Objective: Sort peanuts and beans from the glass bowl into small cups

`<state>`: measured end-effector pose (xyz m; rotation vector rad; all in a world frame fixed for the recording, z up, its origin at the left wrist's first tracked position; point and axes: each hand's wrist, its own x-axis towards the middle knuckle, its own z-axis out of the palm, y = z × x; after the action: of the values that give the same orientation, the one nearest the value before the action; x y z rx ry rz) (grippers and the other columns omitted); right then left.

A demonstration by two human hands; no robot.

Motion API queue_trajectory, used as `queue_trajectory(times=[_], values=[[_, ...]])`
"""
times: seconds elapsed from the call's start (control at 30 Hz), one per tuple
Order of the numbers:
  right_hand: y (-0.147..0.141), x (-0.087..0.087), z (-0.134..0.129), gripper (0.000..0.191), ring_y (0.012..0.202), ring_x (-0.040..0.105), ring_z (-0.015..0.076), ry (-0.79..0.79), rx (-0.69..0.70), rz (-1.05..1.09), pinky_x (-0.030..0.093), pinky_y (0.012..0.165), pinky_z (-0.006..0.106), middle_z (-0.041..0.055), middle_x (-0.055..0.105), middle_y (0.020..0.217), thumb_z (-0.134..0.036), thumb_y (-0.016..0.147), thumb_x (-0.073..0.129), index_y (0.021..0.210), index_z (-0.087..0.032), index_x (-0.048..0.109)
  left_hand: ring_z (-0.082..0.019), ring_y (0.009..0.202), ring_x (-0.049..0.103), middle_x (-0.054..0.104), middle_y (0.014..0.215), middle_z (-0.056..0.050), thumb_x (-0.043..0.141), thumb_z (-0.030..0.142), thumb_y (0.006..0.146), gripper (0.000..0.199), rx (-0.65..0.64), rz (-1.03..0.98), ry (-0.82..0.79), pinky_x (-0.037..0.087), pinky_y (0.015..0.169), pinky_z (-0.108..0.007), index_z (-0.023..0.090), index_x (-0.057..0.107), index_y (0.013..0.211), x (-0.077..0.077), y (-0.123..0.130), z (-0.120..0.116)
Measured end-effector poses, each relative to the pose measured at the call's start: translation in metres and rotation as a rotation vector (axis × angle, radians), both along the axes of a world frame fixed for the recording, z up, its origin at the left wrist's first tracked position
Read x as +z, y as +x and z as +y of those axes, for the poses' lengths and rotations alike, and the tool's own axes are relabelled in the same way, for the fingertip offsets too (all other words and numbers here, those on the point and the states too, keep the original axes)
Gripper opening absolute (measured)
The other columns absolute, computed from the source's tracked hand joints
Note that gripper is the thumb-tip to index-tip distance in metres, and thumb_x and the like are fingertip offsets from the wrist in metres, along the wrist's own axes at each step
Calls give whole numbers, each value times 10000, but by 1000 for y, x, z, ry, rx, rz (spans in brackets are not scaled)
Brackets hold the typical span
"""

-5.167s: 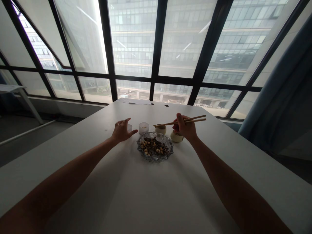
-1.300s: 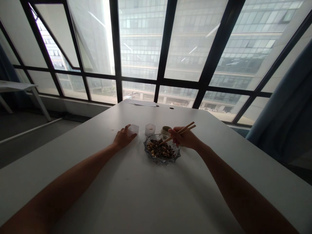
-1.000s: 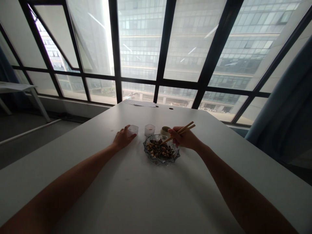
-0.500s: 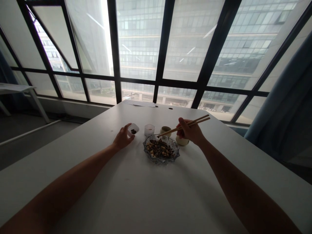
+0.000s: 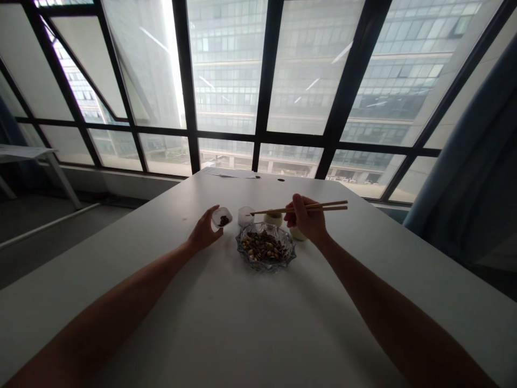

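My left hand (image 5: 204, 229) grips a small clear cup (image 5: 226, 213), tilted toward me, with dark bits (image 5: 223, 220) inside. In my right hand (image 5: 306, 217) is a pair of chopsticks (image 5: 278, 210), pointing left. Their tips are close together over a second small translucent cup (image 5: 245, 216), and a small dark piece seems to be at them. Below the chopsticks stands a scalloped glass bowl (image 5: 286, 262) filled with mixed dark seeds and pale nuts (image 5: 262, 246). Behind its rim is a cream-coloured round pot (image 5: 273, 220); another pale pot (image 5: 298, 234) is partly hidden by my right hand.
Everything stands on a white table (image 5: 226, 323). White paper (image 5: 232, 173) lies at its far edge beside dark round holes (image 5: 281, 180). Large windows rise beyond, a blue curtain (image 5: 464, 156) hangs at right, and another white table (image 5: 28, 152) is at far left.
The chopstick tips have moved left and up, from the glass bowl's rim to over the translucent cup. My left hand tilts its cup slightly more and has shifted a little.
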<state>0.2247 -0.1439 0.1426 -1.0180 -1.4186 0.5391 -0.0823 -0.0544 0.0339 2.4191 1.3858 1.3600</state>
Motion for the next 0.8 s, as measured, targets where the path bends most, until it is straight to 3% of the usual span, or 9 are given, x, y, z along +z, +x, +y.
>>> queue_trajectory(times=[0.2,0.33,0.47,0.67,0.8], values=[[-51,-23,4,553,454,611,141,115,92,-169,495,454,254,33,664,573,-717,919,465,715,-221,597,-302,1277,576,546,1431,-178,642,253,738,765,-69,-16,8,520,1048,-470,148,373,1446,-3,0,0],[-71,-26,19,500,541,637,159,109,215,-351,505,525,269,21,675,606,-698,875,553,718,-228,619,-298,1265,583,533,1440,-178,657,248,735,776,-84,-28,0,530,1034,-481,171,370,1452,-3,2,0],[-63,-27,21,448,570,649,178,95,197,-353,512,534,290,30,688,640,-643,879,579,738,-223,643,-294,1241,600,547,1425,-170,660,259,742,775,-98,-42,-10,540,1021,-480,180,369,1456,-4,4,2],[-29,-24,10,478,503,626,145,55,106,-172,500,472,252,36,688,643,-658,907,549,743,-213,608,-286,1163,645,591,1367,-176,650,305,750,751,-100,-69,-32,571,971,-460,156,396,1441,-6,6,4],[-42,-26,16,498,495,614,132,32,163,-145,485,464,236,29,685,644,-688,888,549,742,-214,589,-279,1136,658,624,1323,-164,657,326,747,753,-115,-103,-41,589,937,-457,171,399,1437,-5,6,5]])
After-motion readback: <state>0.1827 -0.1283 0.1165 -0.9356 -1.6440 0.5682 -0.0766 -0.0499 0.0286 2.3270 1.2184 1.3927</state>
